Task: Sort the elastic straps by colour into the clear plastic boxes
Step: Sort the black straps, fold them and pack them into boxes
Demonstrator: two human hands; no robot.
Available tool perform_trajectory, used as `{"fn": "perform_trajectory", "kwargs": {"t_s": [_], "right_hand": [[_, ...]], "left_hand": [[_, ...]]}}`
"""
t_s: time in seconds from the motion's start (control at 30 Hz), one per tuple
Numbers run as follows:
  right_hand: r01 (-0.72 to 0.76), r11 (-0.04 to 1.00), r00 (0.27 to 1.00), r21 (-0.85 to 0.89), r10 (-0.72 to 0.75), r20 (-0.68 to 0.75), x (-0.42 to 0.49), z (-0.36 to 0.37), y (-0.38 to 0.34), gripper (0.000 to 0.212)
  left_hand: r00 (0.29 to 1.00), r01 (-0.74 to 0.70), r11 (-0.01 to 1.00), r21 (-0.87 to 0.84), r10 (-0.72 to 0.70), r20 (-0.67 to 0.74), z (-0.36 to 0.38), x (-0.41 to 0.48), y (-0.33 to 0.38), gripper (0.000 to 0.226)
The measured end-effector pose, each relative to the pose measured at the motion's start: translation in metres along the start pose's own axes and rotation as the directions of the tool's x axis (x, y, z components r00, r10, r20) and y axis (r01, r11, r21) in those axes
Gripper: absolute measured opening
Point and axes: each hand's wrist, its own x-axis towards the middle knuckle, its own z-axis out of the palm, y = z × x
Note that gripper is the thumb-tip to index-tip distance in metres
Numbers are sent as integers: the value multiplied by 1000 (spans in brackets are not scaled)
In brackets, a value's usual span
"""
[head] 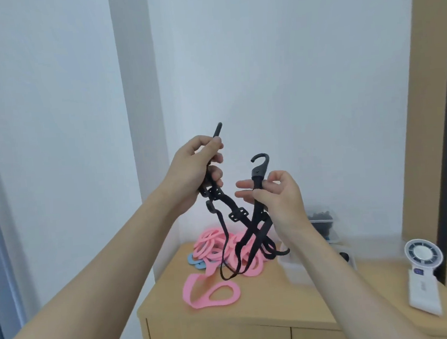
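Observation:
I hold a black elastic strap (pixel 237 244) with plastic hooks up in the air over the cabinet. My left hand (pixel 193 171) grips one end, with a black tip sticking out above the fingers. My right hand (pixel 275 194) pinches the other end just below its hook (pixel 260 163). The strap's loops hang down between the hands. Below lies a heap of pink straps (pixel 209 242), with a blue strap (pixel 193 260) at its left edge. One pink strap (pixel 210 293) lies nearer to me. A clear box (pixel 326 228) with black straps stands behind my right forearm.
The wooden cabinet top (pixel 267 299) carries a second clear box (pixel 297 270), partly hidden by my right arm. A small white hand-held fan (pixel 423 274) stands at the right. White walls are behind, and a wooden panel rises at the far right.

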Motion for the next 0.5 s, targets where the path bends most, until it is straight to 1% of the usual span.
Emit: {"fn": "perform_trajectory", "kwargs": {"t_s": [0.07,0.13,0.2,0.23,0.3,0.33,0.43,0.5], "right_hand": [[-71,992,997,101,69,21,-3,-7,-2,24],[-188,955,982,229,183,45,-4,-14,-3,18],[-277,929,960,245,276,39,-6,-20,1,15],[-296,926,954,236,297,32,-7,-22,4,13],[-303,915,950,266,311,13,-10,-25,8,16],[-299,907,950,296,313,-1,-11,-27,10,18],[-255,907,961,335,276,-16,-13,-31,8,9],[-212,929,971,303,236,-46,-13,-36,7,5]], "left_hand": [[1000,12,1000,-20,-12,26,7,-7,-4,15],[998,32,999,-3,-32,61,15,-11,-11,14],[990,92,996,-4,-91,107,25,-14,-19,17],[982,132,991,-22,-128,138,30,-14,-23,22],[968,182,982,-44,-171,182,38,-16,-30,31],[967,178,984,-14,-172,189,40,-17,-33,34],[964,99,974,203,-144,223,44,-23,-41,32],[955,77,958,277,-151,255,45,-26,-46,29]]}}
